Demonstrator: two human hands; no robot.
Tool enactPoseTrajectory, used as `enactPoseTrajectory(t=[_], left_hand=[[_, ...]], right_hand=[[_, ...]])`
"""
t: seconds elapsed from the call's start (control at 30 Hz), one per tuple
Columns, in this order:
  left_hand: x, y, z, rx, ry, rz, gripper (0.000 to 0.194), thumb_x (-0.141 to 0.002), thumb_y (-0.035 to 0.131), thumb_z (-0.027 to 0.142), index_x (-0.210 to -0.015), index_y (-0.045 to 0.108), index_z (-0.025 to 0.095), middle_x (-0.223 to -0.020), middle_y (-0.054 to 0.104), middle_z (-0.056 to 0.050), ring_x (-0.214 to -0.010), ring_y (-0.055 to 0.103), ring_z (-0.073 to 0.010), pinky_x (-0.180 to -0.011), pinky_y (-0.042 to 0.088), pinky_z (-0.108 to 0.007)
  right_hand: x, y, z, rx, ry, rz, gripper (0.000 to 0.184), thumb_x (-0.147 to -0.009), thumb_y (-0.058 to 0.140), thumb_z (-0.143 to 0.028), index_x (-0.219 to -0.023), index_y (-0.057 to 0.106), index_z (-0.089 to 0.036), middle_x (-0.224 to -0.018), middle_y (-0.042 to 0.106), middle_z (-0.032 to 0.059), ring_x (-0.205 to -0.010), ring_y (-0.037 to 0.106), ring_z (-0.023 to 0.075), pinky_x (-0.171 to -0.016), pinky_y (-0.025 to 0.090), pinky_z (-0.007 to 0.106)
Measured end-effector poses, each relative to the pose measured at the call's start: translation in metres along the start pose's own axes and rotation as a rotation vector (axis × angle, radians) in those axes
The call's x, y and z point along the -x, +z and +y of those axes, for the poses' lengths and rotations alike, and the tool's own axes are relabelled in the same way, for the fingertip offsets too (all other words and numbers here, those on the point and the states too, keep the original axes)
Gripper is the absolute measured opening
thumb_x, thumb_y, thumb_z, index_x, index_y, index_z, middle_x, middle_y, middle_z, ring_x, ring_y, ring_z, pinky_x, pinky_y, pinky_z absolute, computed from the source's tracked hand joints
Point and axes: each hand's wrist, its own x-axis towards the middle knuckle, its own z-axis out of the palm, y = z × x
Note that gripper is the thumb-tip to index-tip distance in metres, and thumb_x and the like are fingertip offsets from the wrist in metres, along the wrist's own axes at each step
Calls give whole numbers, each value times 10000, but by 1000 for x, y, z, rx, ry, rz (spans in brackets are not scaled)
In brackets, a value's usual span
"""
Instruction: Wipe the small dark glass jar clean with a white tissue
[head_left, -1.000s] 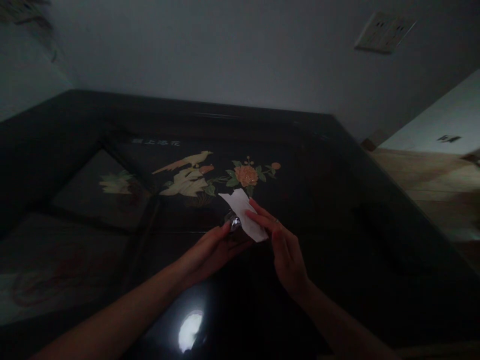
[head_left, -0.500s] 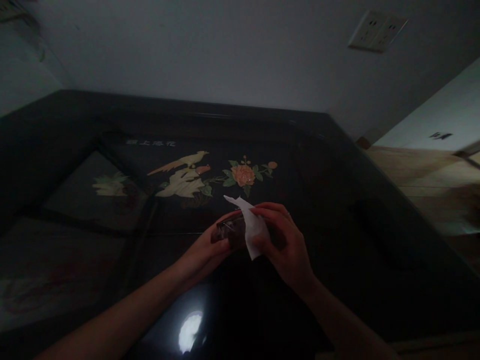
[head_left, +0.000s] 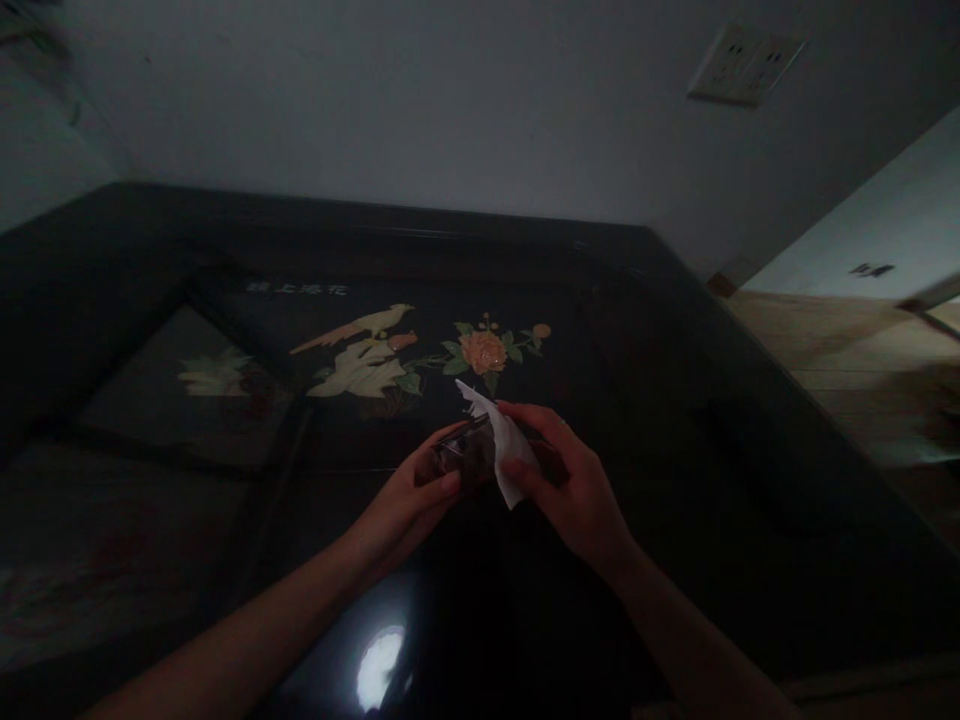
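Close to the middle of the view, my left hand (head_left: 414, 500) is closed round a small dark shiny object (head_left: 466, 455). It looks box-like and partly see-through, but its kind cannot be made out in the dim light. A white tissue (head_left: 511, 455) is pinched between the thumb and fingers of my right hand (head_left: 579, 488). The tissue covers the right side of the dark object, and one corner of it sticks up to the left. My fingers and the tissue hide part of the object. Both hands are above the black table.
The glossy black table (head_left: 652, 330) carries an inlaid bird (head_left: 360, 327) and an orange flower (head_left: 484, 352). Its far edge meets a pale wall with a socket plate (head_left: 746, 65). A light wooden floor (head_left: 817, 350) lies to the right. Bright light reflects off the near tabletop.
The tissue has shifted slightly, its top corner now a little to the right, and the dark object has tilted somewhat. Both hands keep their grip. The whole view has moved slightly.
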Motion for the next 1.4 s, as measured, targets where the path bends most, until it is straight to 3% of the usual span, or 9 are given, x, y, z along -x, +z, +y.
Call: enactPoseTrajectory(t=[0.13,0.43,0.63,0.8,0.9,1.03,1.17,1.4], left_hand=[[2,3,3,-32,11,23,623,-588,867,264,-1165,636,219,-1172,678,-84,-1157,586,-278,-1101,325,-446],[2,-1,0,-41,-26,-17,639,-642,837,295,-1225,603,178,-1221,651,-129,-1164,580,-296,-1061,386,-456],[3,3,3,-81,-54,-21,611,-677,813,299,-1232,595,172,-1261,627,-141,-1198,554,-309,-1049,397,-445],[2,1,2,-88,-65,-34,572,-693,798,352,-1204,616,172,-1253,631,-144,-1186,560,-314,-1032,402,-454],[2,1,2,-110,-71,-50,580,-671,807,395,-1170,636,152,-1187,663,-150,-1130,593,-317,-997,427,-462],[2,2,3,-154,-87,-65,582,-664,815,374,-1169,637,146,-1150,682,-146,-1079,623,-299,-995,421,-446],[1,1,2,-168,-105,-75,596,-668,818,278,-1215,610,164,-1165,681,-130,-1120,607,-290,-1034,387,-438],[1,0,2,-225,-115,-29,617,-661,817,273,-1229,597,176,-1151,690,-113,-1139,595,-280,-1034,385,-412]], right_hand=[[-1,-3,1,17,-33,0,401,-832,667,-333,-1226,595,-317,-1254,566,53,-1147,559,227,-901,516,375],[-1,-6,4,133,-62,75,370,-807,688,-385,-1149,625,-257,-1139,601,72,-1027,599,215,-698,554,281],[1,2,7,150,-136,13,428,-873,597,-411,-1269,516,-270,-1297,564,88,-1184,541,248,-983,458,421],[3,3,4,107,-169,-74,470,-910,537,-417,-1357,464,-291,-1439,478,74,-1313,449,254,-1089,357,459],[4,2,2,-17,-175,-67,441,-942,441,-481,-1335,510,-295,-1433,495,56,-1328,439,244,-1107,336,457],[4,1,0,-156,-59,27,359,-970,405,-433,-1226,610,-287,-1305,620,38,-1230,549,215,-1051,415,423],[3,1,-1,-90,-11,24,280,-917,546,-336,-1175,638,-280,-1242,661,32,-1157,603,207,-999,470,390],[3,6,3,123,-121,-44,346,-947,460,-300,-1277,559,-265,-1398,521,75,-1301,464,218,-1092,361,448]])
